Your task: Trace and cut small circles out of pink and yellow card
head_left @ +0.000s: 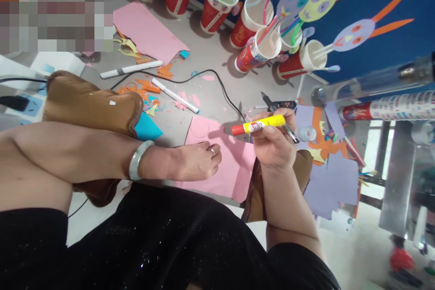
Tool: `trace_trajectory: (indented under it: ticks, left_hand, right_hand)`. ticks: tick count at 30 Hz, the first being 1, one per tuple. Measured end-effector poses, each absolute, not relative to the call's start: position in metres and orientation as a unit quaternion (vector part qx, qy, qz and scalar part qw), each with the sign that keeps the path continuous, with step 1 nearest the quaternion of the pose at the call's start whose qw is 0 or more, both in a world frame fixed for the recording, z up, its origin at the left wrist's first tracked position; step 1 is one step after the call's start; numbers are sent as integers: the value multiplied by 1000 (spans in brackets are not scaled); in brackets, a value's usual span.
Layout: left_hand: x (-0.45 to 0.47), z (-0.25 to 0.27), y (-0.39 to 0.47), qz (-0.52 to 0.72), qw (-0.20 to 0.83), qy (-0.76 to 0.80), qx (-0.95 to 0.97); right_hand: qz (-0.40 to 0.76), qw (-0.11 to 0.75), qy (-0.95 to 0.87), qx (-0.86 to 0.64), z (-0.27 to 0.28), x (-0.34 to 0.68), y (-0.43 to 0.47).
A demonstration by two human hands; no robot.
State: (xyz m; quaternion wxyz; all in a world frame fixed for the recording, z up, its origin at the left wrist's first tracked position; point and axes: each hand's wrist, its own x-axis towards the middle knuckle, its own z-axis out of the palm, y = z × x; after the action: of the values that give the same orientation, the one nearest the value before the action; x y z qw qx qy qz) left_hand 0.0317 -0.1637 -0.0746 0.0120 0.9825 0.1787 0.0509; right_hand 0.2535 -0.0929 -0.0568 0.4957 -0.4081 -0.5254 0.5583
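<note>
My right hand [275, 145] holds a yellow glue stick with a red cap [265, 124] between thumb and fingers, above the right part of a pink paper sheet [234, 176]. A black-and-clear pen [291, 134] shows beside the same hand; whether it is gripped too, I cannot tell. On the pink sheet rests my left hand [200, 161], its fingers curled in, with a ring on one finger and a pale bangle [138, 160] at the wrist. Anything inside those fingers is hidden. A faint circle is drawn on the sheet above the left hand.
Red paper cups [216, 11] with straws line the back, some bearing rabbit-faced paper cutouts [355, 35]. White markers [175, 95], orange scraps [146, 85] and a black cable [222, 86] lie ahead. Brown cushions [95, 102] flank me. Purple paper [331, 183] lies right.
</note>
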Motion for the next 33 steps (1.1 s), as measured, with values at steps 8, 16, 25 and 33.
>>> trace_trajectory:
  ticks: [8,16,25,33]
  left_hand:
    - [31,-74,-165,85,38,194,976]
    - [32,-78,-167,76,-1,189,979]
    - [30,-81,-167,109,-15,195,975]
    - [28,-56,-140,238,561,299,734]
  right_hand:
    - [373,462,-694,-406,-65,243,-114]
    - [322,403,-747,-421,-76,244,-118]
    - [372,447,-709,-398,-66,237,-117]
    - [501,514,-570,-400,-54,244,-106]
